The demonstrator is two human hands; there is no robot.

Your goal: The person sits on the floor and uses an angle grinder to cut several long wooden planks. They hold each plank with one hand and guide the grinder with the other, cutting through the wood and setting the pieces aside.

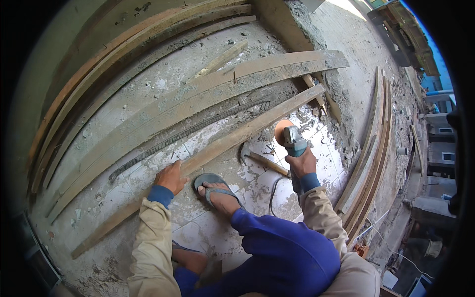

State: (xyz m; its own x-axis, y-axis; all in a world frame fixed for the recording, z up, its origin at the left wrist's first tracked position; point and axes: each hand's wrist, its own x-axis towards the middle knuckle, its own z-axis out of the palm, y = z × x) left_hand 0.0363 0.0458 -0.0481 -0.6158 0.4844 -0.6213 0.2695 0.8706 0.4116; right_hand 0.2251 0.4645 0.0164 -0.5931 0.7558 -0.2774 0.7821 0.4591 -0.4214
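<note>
My left hand (169,177) is closed on a long, narrow wooden beam (235,134) that runs aslant across the floor. In my right hand (302,163) is a teal and grey angle grinder (295,140), its orange disc (283,131) near the beam's far right part. Whether the disc touches the wood or spins, I cannot tell. A claw hammer (267,162) with a wooden handle lies between the beam and the grinder. My sandalled foot (217,190) is close beside the beam, just right of my left hand.
Beyond the beam lie a ribbed steel bar (193,129) and a wide plank (198,94) with a nail sticking up. More timbers (123,54) line the wall, and long boards (368,163) are stacked at right. A cable (273,195) runs near the grinder. Rubble litters the tiled floor (200,230).
</note>
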